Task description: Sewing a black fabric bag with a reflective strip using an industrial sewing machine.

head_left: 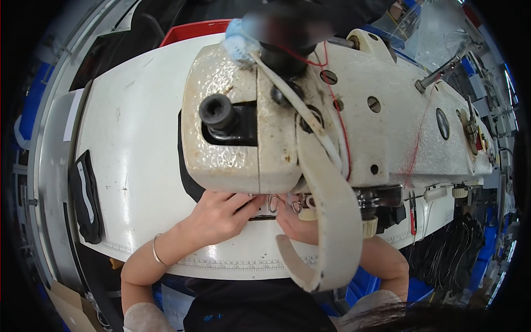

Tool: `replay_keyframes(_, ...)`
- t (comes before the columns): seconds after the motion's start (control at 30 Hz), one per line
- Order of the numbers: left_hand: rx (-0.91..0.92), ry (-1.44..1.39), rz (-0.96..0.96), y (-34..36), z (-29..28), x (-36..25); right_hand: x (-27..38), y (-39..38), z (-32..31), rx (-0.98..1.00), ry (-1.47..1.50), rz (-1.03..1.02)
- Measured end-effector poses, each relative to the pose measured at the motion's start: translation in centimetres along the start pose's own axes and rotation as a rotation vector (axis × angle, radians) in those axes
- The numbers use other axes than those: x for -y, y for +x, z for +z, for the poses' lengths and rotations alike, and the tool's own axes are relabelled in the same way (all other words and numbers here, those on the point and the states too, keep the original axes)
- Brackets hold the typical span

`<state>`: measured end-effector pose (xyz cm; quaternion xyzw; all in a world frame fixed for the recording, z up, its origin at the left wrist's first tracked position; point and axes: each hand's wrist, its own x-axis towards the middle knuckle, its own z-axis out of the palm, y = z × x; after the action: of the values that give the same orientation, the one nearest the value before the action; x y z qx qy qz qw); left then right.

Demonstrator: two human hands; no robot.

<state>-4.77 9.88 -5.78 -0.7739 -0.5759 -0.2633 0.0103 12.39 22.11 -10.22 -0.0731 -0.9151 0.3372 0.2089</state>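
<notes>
A cream sewing machine head [232,171] covers much of the work area. Below its front edge, my left hand [224,218] is closed, fingers bent and drawn together at the needle area. Black fabric [189,185] shows from under the machine right beside those fingers. My right hand [296,221] reaches to the same spot from the other side, close to the metal presser parts [272,203]. A curved cream arm [337,232] hides part of the right hand and wrist. The fingertips of both hands are partly hidden by the machine.
On the white table [133,138], a black fabric piece with a pale strip [87,196] lies at the left. Red-handled snippers [413,213] are at the right. Red thread [344,133] runs over the machine. Dark cords or strips [451,249] hang at the far right. A red bin [196,30] stands behind.
</notes>
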Motion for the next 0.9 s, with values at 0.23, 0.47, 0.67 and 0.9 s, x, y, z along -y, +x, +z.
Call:
replay_keyframes(0.23,-0.142,0.175,-0.04,1.1,0.5,1.5,0.6,0.3,-3.1,-0.075,-0.52,-0.12)
replay_keyframes(0.47,-0.161,0.202,-0.009,0.7,1.2,2.5,0.4,0.9,-2.1,-0.177,-0.486,-0.16)
replay_keyframes(0.67,-0.189,0.207,-0.013,0.5,1.4,2.8,0.3,1.0,-1.8,-0.152,-0.445,-0.134)
replay_keyframes(0.9,-0.199,0.164,-0.044,0.0,2.1,3.2,1.3,1.3,-1.7,-0.138,-0.399,-0.026)
